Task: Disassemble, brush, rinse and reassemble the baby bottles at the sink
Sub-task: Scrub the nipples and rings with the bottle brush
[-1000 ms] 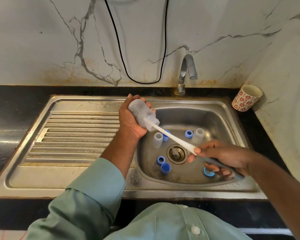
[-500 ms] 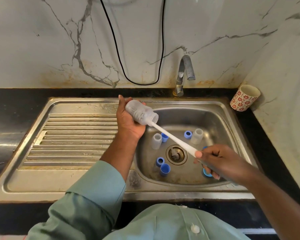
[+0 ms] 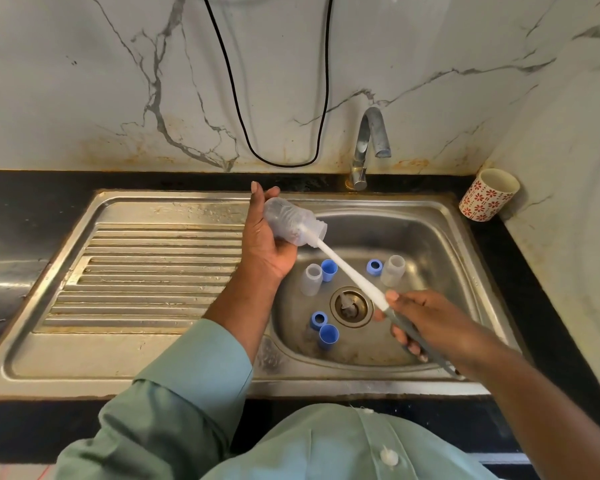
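The left hand [image 3: 267,244] holds a clear baby bottle [image 3: 291,221] over the left rim of the sink bowl [image 3: 440,258]. The fingers wrap round the bottle from behind. The bottle lies tilted, with its open mouth pointing right and a bit down toward the bowl. A bottle brush [image 3: 347,271] goes into that mouth. Its head is inside the bottle and looks blurry through the plastic. Its white stick slants down to the right, across the bowl, to the right hand [image 3: 420,320]. The right hand grips the grey handle end of the brush, fingers curled round it, over the right side of the bowl.

Down in the bowl, small parts sit around the drain [image 3: 351,306]. A clear bottle [image 3: 311,279] stands left of the drain, with a blue cap [image 3: 329,270] touching its right side. Past the brush stick, near the back of the bowl, a blue ring [image 3: 374,266] lies just beside another clear bottle [image 3: 392,270]. In front of the drain, to the left, sit a second blue ring [image 3: 318,319] and a second blue cap [image 3: 328,336], close together.

The ribbed drainboard [image 3: 146,271] fills the left part of the steel sink. The tap [image 3: 369,147] stands at the back edge of the black counter [image 3: 32,206]. A white cup with red flowers [image 3: 488,195] leans in the back right corner of the counter, against the wall. A black cable [image 3: 243,133] hangs in a loop on the marble wall.
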Tool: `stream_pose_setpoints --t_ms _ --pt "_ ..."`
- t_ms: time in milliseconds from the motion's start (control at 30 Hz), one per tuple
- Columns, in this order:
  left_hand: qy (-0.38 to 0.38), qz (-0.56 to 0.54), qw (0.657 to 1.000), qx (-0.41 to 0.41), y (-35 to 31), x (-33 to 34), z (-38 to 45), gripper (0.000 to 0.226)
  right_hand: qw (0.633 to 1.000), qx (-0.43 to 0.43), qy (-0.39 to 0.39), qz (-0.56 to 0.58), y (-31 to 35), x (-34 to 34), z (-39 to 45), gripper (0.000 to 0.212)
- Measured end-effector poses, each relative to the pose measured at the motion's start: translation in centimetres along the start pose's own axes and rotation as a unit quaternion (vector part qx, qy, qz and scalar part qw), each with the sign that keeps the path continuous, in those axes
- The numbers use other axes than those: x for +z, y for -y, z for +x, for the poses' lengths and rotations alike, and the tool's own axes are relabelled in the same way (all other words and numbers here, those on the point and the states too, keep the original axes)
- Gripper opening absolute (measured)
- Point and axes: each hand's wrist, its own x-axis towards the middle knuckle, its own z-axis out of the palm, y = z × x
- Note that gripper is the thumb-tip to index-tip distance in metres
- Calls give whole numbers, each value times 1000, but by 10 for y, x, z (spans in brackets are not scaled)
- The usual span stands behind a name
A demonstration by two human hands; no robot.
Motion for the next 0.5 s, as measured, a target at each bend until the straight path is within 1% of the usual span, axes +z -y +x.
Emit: stream_pose_setpoints --t_ms 33,67,100,133,167,200,233,300,333,367,400,433,467,500 --pt "-4 3 1000 1 0 -2 0 30 998 21 43 51 2 -3 -1 37" --pt "-9 4 1000 0 1 -2 1 29 997 17 54 59 4 -7 -2 30" --pt "-14 0 1000 0 2 -3 1 29 998 0 38 51 6 -10 -1 18" --pt "-21 -7 1000 -2 2 -3 1 31 999 -27 2 22 6 -12 1 18" --pt "-29 -12 999 -3 2 -3 1 33 997 -58 -41 -27 7 -12 4 29" --pt "-36 -12 999 -6 0 -4 1 36 987 -96 -93 -86 8 -12 7 34" --pt "-39 -7 999 -7 -1 -3 0 37 968 -140 -155 -142 7 -11 9 31" --pt "-28 1 1000 -4 -2 -2 -3 29 907 -219 -254 -255 0 -9 12 24" --pt "-23 4 1000 -2 -3 -2 -3 24 873 -244 -284 -315 -2 -6 12 24" --pt "-19 4 1000 1 -4 -3 -4 19 864 -241 -281 -343 -3 -2 13 25" --pt "-15 -1 1000 2 -7 -3 -4 15 894 -214 -239 -313 -2 0 13 26" --pt "-3 -6 1000 -1 -13 -4 -2 14 956 -144 -156 -204 4 5 12 28" --pt "14 -13 1000 -4 -18 -6 1 13 998 -51 -33 -36 11 5 11 31" --pt "29 -21 999 -4 -21 -7 3 12 988 29 92 124 18 4 8 35"
